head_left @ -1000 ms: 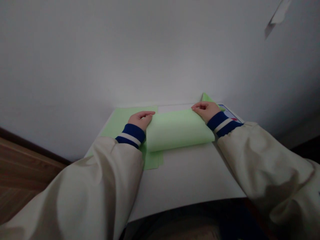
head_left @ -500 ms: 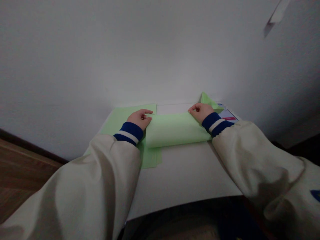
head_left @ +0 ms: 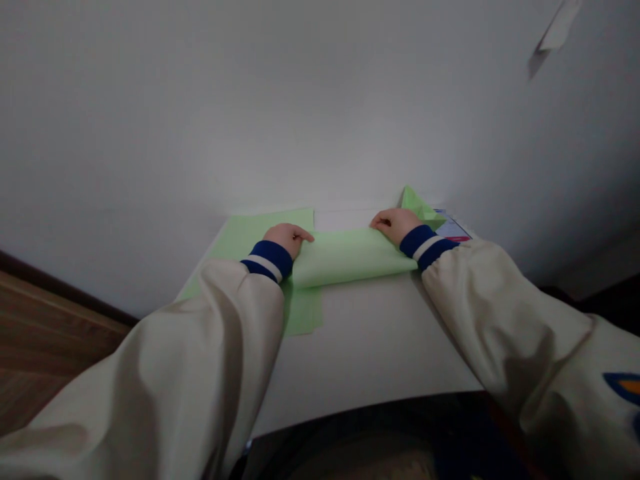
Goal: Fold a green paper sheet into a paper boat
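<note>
A light green sheet of paper [head_left: 353,257] is bent over on itself, its rounded fold toward me and its far edge under my fingers. My left hand [head_left: 290,238] is closed at the sheet's far left corner, index finger on the edge. At the far edge on the right, my right hand [head_left: 393,223] pinches the paper between thumb and fingers. Several flat green sheets [head_left: 260,222] lie beneath and to the left. Behind my right hand stands a folded green paper shape [head_left: 417,205] with a pointed top.
The white table [head_left: 370,353] stands against a grey wall [head_left: 320,107]. A printed booklet [head_left: 453,228] lies at the back right corner. Brown wooden furniture [head_left: 50,347] is at the left. A white piece [head_left: 561,27] sticks out from the wall at upper right.
My left hand has moved a little right, and its index finger has come down onto the paper edge. My right hand has shifted slightly left. The sheet's near fold has flattened and moved back.
</note>
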{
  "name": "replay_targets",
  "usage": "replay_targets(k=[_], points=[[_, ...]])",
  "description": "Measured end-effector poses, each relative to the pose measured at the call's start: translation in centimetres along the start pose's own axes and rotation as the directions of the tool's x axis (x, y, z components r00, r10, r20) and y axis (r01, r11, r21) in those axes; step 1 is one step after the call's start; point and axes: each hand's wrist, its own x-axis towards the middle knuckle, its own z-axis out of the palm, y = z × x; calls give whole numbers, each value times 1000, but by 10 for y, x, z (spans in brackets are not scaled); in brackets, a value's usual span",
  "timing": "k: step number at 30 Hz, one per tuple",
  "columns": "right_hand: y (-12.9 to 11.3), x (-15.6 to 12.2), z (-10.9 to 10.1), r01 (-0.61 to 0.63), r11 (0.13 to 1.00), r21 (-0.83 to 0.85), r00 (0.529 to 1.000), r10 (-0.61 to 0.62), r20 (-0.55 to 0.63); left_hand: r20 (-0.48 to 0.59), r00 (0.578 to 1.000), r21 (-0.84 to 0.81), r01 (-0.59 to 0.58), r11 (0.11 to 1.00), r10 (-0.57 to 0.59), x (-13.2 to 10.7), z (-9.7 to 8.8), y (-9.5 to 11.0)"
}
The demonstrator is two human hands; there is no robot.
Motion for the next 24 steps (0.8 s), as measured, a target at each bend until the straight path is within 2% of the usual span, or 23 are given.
replay_targets(k=[8,11,16,19,24], points=[[-2,4,-2,77,983,-167,995,-64,79,33,998,105,-53,993,50,6,-5,-1],[-4,5,-4,104,969,-226,990,-79,117,55,994,168,-107,980,99,8,-6,0],[-4,3,-6,172,955,-242,978,-135,162,72,973,215,-228,950,217,10,-5,0],[-4,0,-7,182,953,-243,976,-146,160,118,958,233,-282,931,261,11,-3,0],[-5,-1,-9,182,943,-279,965,-117,233,191,948,309,-306,901,256,10,-4,0]])
